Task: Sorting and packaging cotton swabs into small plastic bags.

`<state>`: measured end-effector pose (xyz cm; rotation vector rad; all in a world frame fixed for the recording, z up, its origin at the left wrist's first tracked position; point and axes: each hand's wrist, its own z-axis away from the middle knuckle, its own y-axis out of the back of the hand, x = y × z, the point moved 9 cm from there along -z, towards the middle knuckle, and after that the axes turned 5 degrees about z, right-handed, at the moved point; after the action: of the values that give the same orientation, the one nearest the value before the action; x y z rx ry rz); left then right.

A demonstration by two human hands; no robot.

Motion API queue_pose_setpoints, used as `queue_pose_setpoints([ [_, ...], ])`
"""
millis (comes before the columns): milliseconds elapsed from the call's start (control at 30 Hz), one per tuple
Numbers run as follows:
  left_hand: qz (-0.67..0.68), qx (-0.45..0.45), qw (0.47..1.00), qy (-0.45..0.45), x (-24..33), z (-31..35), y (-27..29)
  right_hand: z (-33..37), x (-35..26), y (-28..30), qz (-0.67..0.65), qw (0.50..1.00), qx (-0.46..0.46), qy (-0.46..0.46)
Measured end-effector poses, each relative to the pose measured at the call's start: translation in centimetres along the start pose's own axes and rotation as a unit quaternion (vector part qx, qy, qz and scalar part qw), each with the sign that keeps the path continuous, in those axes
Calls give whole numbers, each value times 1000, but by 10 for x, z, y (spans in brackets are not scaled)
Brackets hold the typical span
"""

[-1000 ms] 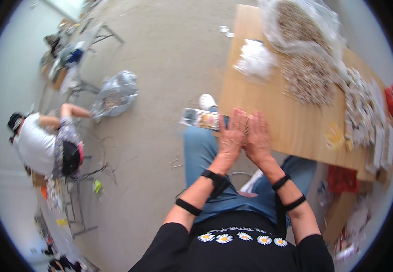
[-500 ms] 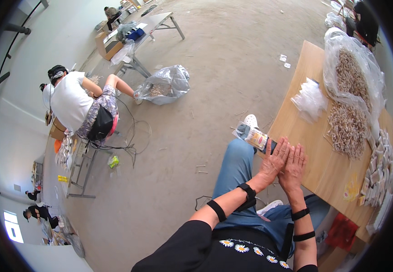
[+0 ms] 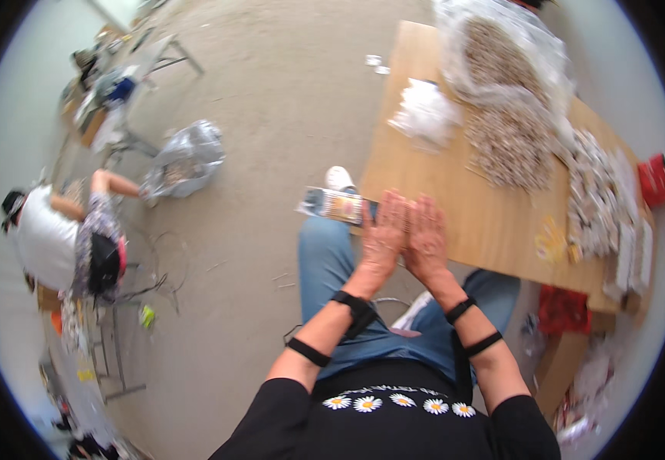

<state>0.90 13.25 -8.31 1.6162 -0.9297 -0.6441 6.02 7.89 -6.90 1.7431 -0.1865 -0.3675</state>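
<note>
My left hand [image 3: 382, 239] and my right hand [image 3: 426, 239] lie side by side at the table's near left corner. Both have their fingers stretched out flat and pointing away from me, with the thumb sides together. Beside the left fingertips is a clear packet [image 3: 341, 206] with an orange and white label, jutting past the table edge above my left knee. Its right end has a dark strip, partly hidden by the left hand. Whether anything lies under the palms is hidden.
On the wooden table [image 3: 417, 178] are a stack of clear bags [image 3: 426, 113], a loose pile of thin sticks resembling cotton swabs [image 3: 510, 146], a big plastic bag [image 3: 501, 57] of more, and several filled packets [image 3: 594, 192]. To the left, a person [image 3: 60, 238] sits near a silvery bag [image 3: 187, 161].
My view has turned right, so the table and hands appear further left. Both hands remain flat and together beside the packet.
</note>
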Motion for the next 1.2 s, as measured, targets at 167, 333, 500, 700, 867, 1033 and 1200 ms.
queue_pose_setpoints([
  [167, 52, -58, 997, -10, -1, 15, 39, 2, 9, 13, -12, 999, -10, -31],
  [333, 26, -40, 998, -44, 18, 25, 31, 4, 9, 18, -18, 1000, 16, -14],
  [500, 32, -43, 998, -42, 19, 8, 17, 5, 8, 14, 19, 999, 26, 2],
  [700, -14, -10, 999, -51, 22, 6, 17, 7, 8, 13, 14, 999, 31, -1],
  [867, 10, -21, 999, -47, 22, 7, 19, 7, 7, 13, 38, 999, 39, 1],
  [1033, -8, 4, 999, -48, 19, 7, 18, 8, 4, 14, 11, 999, 29, -6],
  [1200, 4, -44, 998, -39, 18, 6, 24, 10, 6, 15, -22, 1000, 21, -4],
])
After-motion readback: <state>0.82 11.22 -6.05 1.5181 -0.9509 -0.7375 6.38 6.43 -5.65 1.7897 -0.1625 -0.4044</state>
